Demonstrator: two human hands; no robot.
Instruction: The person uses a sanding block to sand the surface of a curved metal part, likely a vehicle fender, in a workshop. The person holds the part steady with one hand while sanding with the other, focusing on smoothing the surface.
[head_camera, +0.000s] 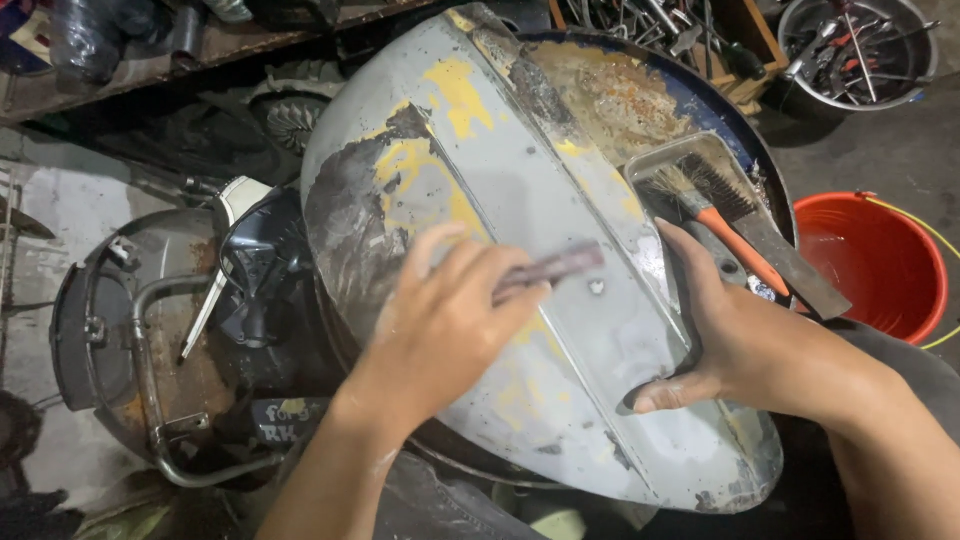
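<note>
Left hand: the left hand (440, 320) lay palm down on the curved metal panel (560, 330), fingers stretched forward and pressed on a small strip of abrasive paper (555, 268).
Left grip: fingers pinned the strip flat against the panel rather than curling round it; the strip's far end showed past the fingertips.
Right hand: the right hand (745, 345) clasped the panel's right edge, thumb on the upper face near the lower rim, fingers wrapped over the edge.
Right grip: clenched on the panel.
Panel position: the panel sat between both hands, dome upward, on a round rusty drum top (640, 90); grey surface with yellow and dark patches, and a raised ridge that ran lengthwise.
Strip position: near the panel's middle, just left of the ridge, under the left fingertips.
Nearby items: a wire brush (725, 215) with an orange handle lay just beyond the right hand; a red bucket (880, 265) stood to the right; a metal bowl of tools (860, 50) was at the top right; a scooter body shell (150, 330) lay to the left.
Hidden: the right fingers below the panel edge; most of the strip, blurred; the drum's sides.
</note>
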